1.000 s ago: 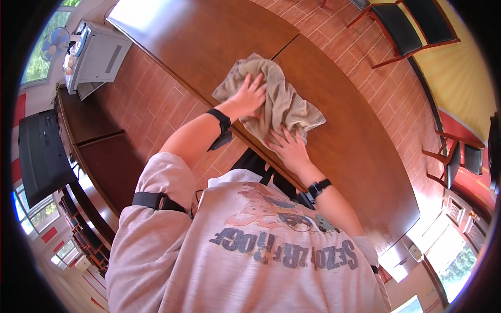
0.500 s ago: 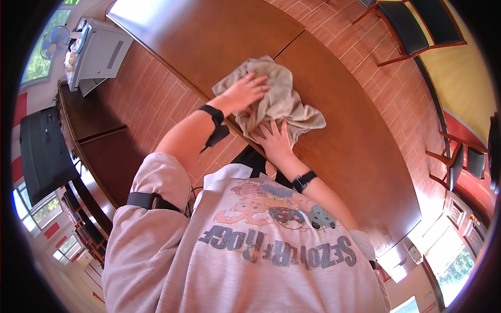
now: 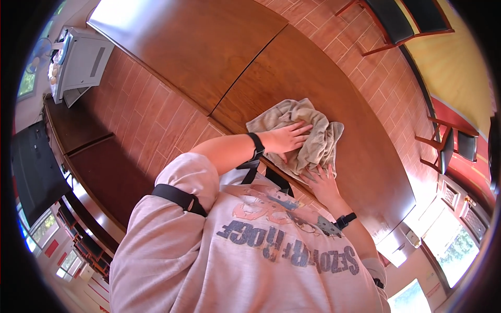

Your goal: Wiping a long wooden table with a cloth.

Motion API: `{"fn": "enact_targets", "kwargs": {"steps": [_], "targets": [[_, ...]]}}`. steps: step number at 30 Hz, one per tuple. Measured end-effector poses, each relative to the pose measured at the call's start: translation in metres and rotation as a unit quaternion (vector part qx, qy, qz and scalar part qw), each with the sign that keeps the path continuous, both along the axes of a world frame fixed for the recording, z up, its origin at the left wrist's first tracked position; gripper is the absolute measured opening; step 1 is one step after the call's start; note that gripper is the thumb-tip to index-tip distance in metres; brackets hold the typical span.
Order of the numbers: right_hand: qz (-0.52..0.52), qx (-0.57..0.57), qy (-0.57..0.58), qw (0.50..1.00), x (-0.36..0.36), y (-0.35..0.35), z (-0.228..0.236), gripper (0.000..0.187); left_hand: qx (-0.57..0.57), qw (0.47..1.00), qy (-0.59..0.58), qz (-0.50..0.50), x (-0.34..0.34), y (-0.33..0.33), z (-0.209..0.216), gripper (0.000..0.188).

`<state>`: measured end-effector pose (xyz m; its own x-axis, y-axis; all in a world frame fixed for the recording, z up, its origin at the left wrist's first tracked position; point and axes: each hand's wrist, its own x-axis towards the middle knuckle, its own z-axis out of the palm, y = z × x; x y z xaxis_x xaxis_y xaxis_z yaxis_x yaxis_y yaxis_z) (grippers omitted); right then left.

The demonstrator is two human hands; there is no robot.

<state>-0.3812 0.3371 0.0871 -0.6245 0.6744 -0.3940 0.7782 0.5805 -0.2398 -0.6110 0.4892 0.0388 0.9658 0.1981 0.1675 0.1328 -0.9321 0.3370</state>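
From my remote place I see the beige cloth (image 3: pixel 326 140) lying bunched on the brown worktop (image 3: pixel 368 159), near its edge on my side and right of the seam (image 3: pixel 249 67). My left grip (image 3: pixel 288 140) is spread flat upon the cloth, and my right grip (image 3: pixel 323 187) lies outstretched on its nearer border; neither is curled around it. I judge that both press down so the loose folds do not slip apart. About containers, I notice a pale grey cabinet (image 3: pixel 83 60) at upper left, with small things (image 3: pixel 54 73) on top; its inside I cannot tell.
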Motion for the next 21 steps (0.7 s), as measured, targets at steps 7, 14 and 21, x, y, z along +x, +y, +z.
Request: {"fn": "enact_targets", "kwargs": {"steps": [7,14,21], "targets": [[-0.096,0.058,0.037,0.993,-0.086,0.099,-0.016,0.042,0.013,0.993,0.051,0.101,-0.031,0.109,0.014,0.086],[-0.073,0.083,0.103,0.989,-0.126,0.168,-0.023,0.038,0.082,0.924,0.259,0.269,-0.116,0.113,0.027,0.094],[0.061,0.036,0.068,0.995,-0.094,0.052,-0.019,0.043,0.188,0.945,0.209,0.169,-0.116,0.001,0.008,0.087]]}}
